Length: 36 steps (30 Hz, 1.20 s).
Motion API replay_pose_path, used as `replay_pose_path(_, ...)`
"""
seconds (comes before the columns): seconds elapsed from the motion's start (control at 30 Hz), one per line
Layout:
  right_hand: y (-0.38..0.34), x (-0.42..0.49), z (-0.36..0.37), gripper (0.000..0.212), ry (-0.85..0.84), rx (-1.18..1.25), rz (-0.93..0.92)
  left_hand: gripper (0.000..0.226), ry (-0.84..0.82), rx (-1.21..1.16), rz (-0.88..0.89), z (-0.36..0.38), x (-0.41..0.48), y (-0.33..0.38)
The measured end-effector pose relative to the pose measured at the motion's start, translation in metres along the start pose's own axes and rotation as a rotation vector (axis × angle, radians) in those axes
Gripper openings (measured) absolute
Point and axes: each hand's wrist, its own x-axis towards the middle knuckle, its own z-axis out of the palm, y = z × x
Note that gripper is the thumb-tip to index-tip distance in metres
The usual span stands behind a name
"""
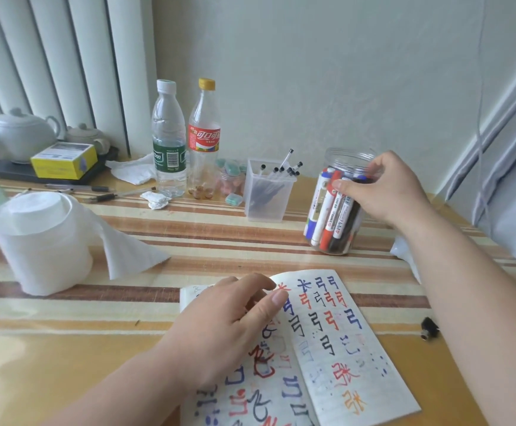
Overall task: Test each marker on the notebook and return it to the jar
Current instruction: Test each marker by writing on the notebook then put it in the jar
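With the markers (327, 210) all standing inside the jar (345, 156), the right hand (389, 192) curls its fingers (376, 167) round the jar's upper wall while the left hand (229, 327) lies relaxed on the notebook (342, 348) in front of the jar, so the next move is probably to lift one marker out.

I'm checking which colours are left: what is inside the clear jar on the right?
The jar holds leaning markers with red, blue and black parts. The right hand grips the jar's upper side, covering some marker tops.

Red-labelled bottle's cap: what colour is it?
The cap is yellow; the head view shows it.
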Motion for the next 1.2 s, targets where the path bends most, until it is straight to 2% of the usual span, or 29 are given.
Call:
replay_pose_path(0.07, -0.005, -0.009, -0.002, 0.055, 0.096, -0.13, -0.055, 0.068, 0.004, -0.003, 0.0, 0.0, -0.001, 0.0)
replay_pose_path(0.1, -0.009, -0.016, 0.0, 0.051, 0.219, -0.197, -0.213, 0.067, 0.005, -0.006, 0.002, 0.0, 0.0, 0.0)
replay_pose_path(0.17, -0.025, -0.037, 0.015, 0.032, 0.432, -0.194, -0.644, 0.065, 0.011, -0.011, 0.008, 0.001, 0.0, 0.0)
replay_pose_path(0.2, -0.034, -0.046, 0.027, 0.021, 0.411, -0.167, -0.778, 0.064, 0.018, -0.014, 0.008, 0.001, 0.0, 0.0)
replay_pose_path(0.23, -0.043, -0.053, 0.041, 0.015, 0.3, -0.147, -0.801, 0.064, 0.025, -0.017, 0.007, 0.001, 0.0, 0.0)
replay_pose_path(0.27, -0.05, -0.057, 0.056, 0.013, 0.139, -0.134, -0.699, 0.064, 0.034, -0.022, 0.006, 0.0, 0.0, 0.0)
replay_pose_path(0.33, -0.058, -0.054, 0.085, 0.035, -0.181, -0.111, -0.395, 0.064, 0.058, -0.039, 0.013, -0.001, -0.001, 0.0)
replay_pose_path(0.4, -0.057, -0.044, 0.106, 0.056, -0.266, -0.097, -0.278, 0.06, 0.095, -0.053, 0.025, -0.003, -0.001, -0.001)
replay_pose_path(0.47, -0.054, -0.034, 0.12, 0.061, -0.237, -0.095, -0.25, 0.051, 0.131, -0.063, 0.038, -0.005, -0.001, -0.002)
replay_pose_path(0.53, -0.055, -0.027, 0.128, 0.059, -0.197, -0.091, -0.225, 0.05, 0.145, -0.062, 0.037, -0.006, -0.001, -0.002)
replay_pose_path(0.7, -0.06, -0.019, 0.136, 0.023, -0.119, -0.107, -0.233, 0.054, 0.146, -0.01, 0.051, -0.006, 0.0, -0.003)
replay_pose_path(0.9, -0.042, -0.04, 0.127, 0.035, 0.055, -0.021, -0.395, 0.058, 0.151, -0.002, 0.053, -0.006, 0.0, -0.003)
replay_pose_path(1.07, -0.037, -0.043, 0.115, 0.035, 0.129, 0.052, -0.337, 0.049, 0.151, 0.0, 0.057, -0.003, 0.003, -0.003)
replay_pose_path(1.13, -0.039, -0.037, 0.111, 0.035, 0.091, 0.019, -0.258, 0.055, 0.154, 0.003, 0.051, -0.002, 0.003, -0.004)
replay_pose_path(1.2, -0.041, -0.036, 0.111, 0.037, -0.024, -0.04, -0.184, 0.06, 0.165, 0.007, 0.036, -0.001, 0.003, -0.004)
